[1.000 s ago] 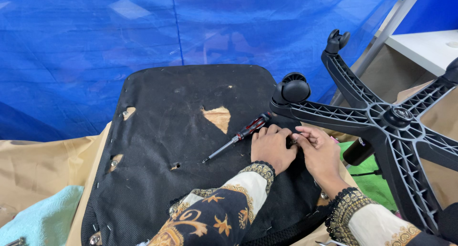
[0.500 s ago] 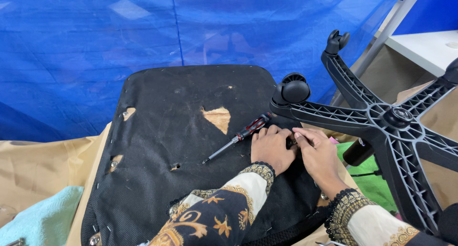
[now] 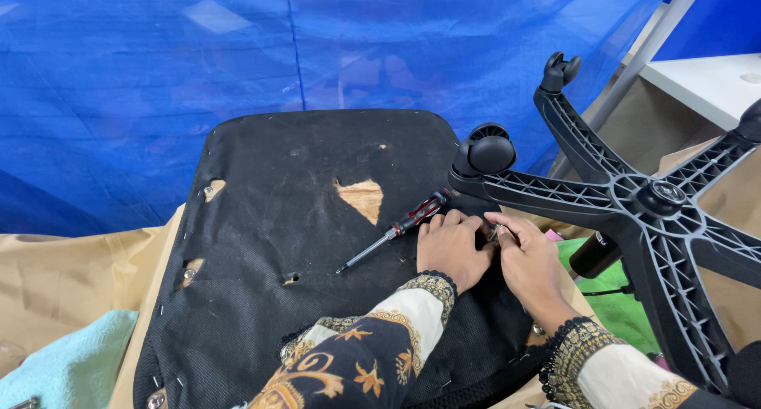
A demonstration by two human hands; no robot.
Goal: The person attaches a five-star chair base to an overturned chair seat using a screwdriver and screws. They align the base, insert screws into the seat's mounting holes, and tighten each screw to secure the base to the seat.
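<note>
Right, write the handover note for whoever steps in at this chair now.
Left hand: flat on the black underside of the seat, next to the screwdriver, not gripping it.
Right hand: fingertips pinching a small part at the seat's right edge; too small to identify.
Wheeled base: lying on its side to the right.
Done or left: cannot tell from this view.

Behind my work area there's a big blue tarp (image 3: pixel 333 52) filling the whole 12 o'clock side, kinda wrinkly and see-through. Brown paper (image 3: pixel 55 290) covers the ground over at 9 o'clock, with a light teal towel (image 3: pixel 67 365) bunched up at about 8. At 4 o'clock I can see a patch of green sheet (image 3: pixel 614 294), and a white shelf (image 3: pixel 705 80) sits up at 2.
</note>
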